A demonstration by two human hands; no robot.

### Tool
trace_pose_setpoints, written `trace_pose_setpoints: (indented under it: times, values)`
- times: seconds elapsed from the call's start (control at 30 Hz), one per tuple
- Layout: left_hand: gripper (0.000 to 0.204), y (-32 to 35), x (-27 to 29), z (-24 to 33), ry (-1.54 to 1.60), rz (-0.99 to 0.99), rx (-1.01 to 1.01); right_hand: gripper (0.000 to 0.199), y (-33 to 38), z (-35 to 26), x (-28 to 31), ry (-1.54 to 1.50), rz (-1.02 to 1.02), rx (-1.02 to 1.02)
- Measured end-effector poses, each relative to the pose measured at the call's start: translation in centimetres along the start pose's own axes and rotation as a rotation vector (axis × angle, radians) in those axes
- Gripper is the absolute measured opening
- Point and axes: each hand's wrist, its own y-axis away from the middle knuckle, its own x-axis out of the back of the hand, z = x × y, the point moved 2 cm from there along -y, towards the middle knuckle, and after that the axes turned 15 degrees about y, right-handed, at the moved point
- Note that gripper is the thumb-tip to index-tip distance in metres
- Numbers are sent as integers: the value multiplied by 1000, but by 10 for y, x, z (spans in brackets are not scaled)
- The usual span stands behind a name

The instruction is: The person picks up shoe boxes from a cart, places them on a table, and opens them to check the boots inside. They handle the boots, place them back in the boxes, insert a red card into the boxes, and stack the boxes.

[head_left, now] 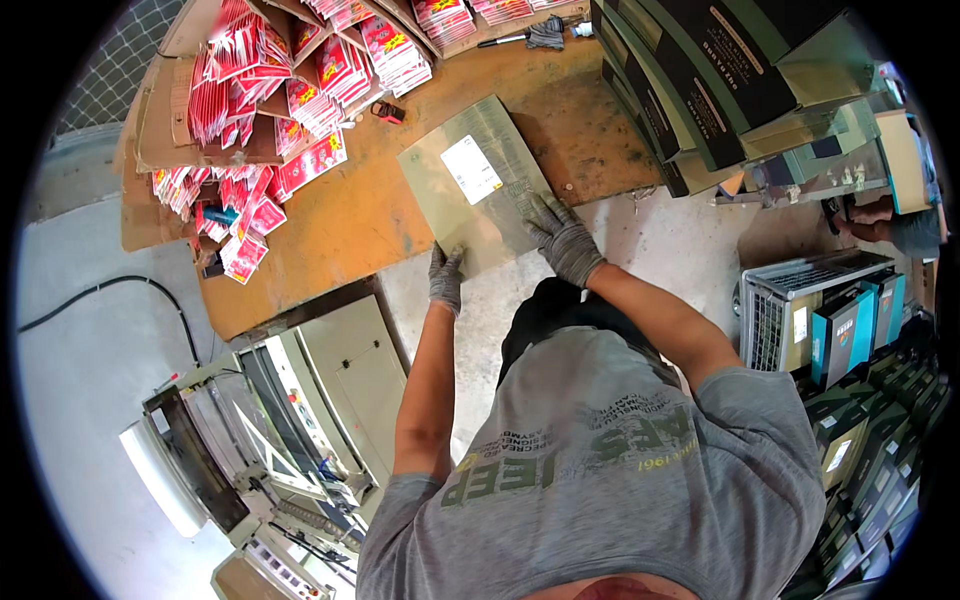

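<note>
Gloved left hand (447,279) and right hand (566,243) held an olive box (497,218) by its near corners — even, gentle pressure seemed best

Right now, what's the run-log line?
Olive box: white label up, jutting past table edge | left hand: at box's left edge | right hand: at box's right edge | red packets: table's left

Bright light, fisheye curvature, black corners.

Stacked boxes (690,85) and a machine (352,375) suggest a workshop.
</note>
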Motion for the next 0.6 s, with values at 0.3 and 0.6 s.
trace_pose_setpoints:
  times: [0.3,0.6]
  values:
    - [72,-142,-91,91,-1261,-269,-1159,45,-12,35,-28,0,311,-115]
    - [89,-262,-224,137,-1663,-1079,-1079,30,-58,16,60,-52,-553,-973]
